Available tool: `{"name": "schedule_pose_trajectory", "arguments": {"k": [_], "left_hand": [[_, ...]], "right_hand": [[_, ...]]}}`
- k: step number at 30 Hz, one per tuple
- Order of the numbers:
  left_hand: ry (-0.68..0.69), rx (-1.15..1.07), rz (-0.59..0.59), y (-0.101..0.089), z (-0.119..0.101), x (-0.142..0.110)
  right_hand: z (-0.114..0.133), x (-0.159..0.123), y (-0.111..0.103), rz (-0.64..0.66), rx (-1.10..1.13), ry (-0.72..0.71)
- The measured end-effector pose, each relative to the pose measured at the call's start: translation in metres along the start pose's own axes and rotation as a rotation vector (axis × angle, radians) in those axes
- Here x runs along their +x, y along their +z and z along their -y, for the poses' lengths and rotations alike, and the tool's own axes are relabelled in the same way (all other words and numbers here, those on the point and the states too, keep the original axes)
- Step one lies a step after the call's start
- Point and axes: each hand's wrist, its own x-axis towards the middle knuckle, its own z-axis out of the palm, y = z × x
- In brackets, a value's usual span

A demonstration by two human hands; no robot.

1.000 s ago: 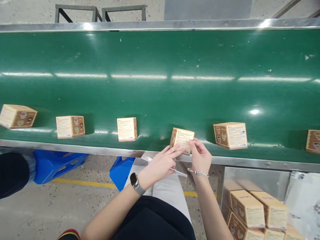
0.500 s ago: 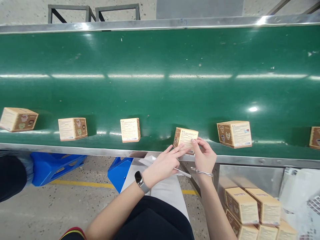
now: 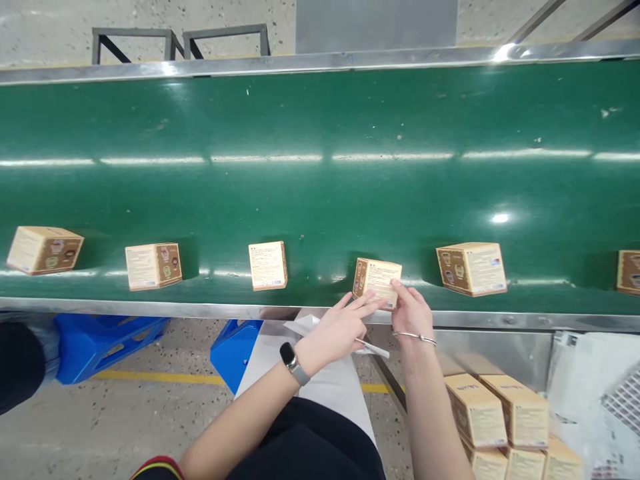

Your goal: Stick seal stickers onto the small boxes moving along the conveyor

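Observation:
A small brown-and-cream cardboard box [image 3: 379,275] stands on the green conveyor belt near its front edge, its printed cream face toward me. My left hand [image 3: 343,330] rests extended fingers on the box's lower left part. Beneath that hand a white sheet [image 3: 375,348] is held, its ends poking out on both sides. My right hand [image 3: 413,312] grips the box at its right edge, thumb on the printed face; its other fingers are partly hidden. Further right, a similar box [image 3: 471,269] bears a small shiny patch on its cream face.
More boxes stand along the belt, including one just left [image 3: 267,265]. A metal rail [image 3: 200,310] edges the belt. Stacked boxes [image 3: 475,410] are at lower right beside white plastic wrapping [image 3: 580,387]. Blue stools [image 3: 107,343] and a person's dark-clothed leg [image 3: 20,367] appear at left.
My right hand's thumb and fingertip pinch at the box face has loosened, and the thumb now lies at the box's right edge. My left hand stays on the box. The view has shifted slightly.

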Motion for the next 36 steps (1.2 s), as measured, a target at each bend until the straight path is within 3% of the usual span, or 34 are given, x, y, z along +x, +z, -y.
{"name": "schedule_pose_trajectory", "arguments": {"k": [3, 5, 6, 7, 10, 11, 13, 20, 24, 28, 33, 36], "left_hand": [[0.007, -0.096, -0.030, -0.009, -0.003, 0.000], [-0.067, -0.216, -0.044, -0.021, -0.007, -0.006], [-0.131, -0.278, -0.047, -0.028, -0.009, -0.010], [-0.204, -0.333, -0.043, -0.035, -0.011, -0.015], [-0.312, -0.447, -0.041, -0.054, -0.011, -0.030], [-0.311, -0.479, -0.044, -0.059, -0.010, -0.035], [-0.307, -0.531, -0.051, -0.064, -0.007, -0.044], [-0.446, -0.467, -0.070, -0.066, 0.002, -0.071], [-0.426, -0.396, -0.090, -0.064, 0.003, -0.077], [-0.422, -0.411, -0.079, -0.063, 0.001, -0.078], [-0.421, -0.512, -0.070, -0.065, 0.001, -0.079], [-0.432, -0.585, -0.043, -0.069, 0.002, -0.081]], "right_hand": [[0.011, 0.006, -0.017, 0.058, 0.008, 0.010], [0.026, 0.000, -0.031, 0.040, -0.001, -0.027], [0.036, -0.007, -0.038, 0.095, -0.046, -0.073], [0.046, -0.014, -0.044, 0.208, -0.118, -0.132], [0.074, -0.038, -0.051, 0.822, -0.446, -0.351], [0.080, -0.044, -0.050, 0.969, -0.522, -0.401], [0.087, -0.051, -0.044, 1.081, -0.584, -0.448], [0.081, -0.057, -0.022, 1.143, -0.621, -0.577], [0.083, -0.060, -0.013, 1.192, -0.644, -0.738], [0.086, -0.063, -0.003, 1.286, -0.679, -0.768], [0.082, -0.066, 0.001, 1.257, -0.698, -0.804], [0.077, -0.069, 0.000, 1.187, -0.686, -0.962]]}}
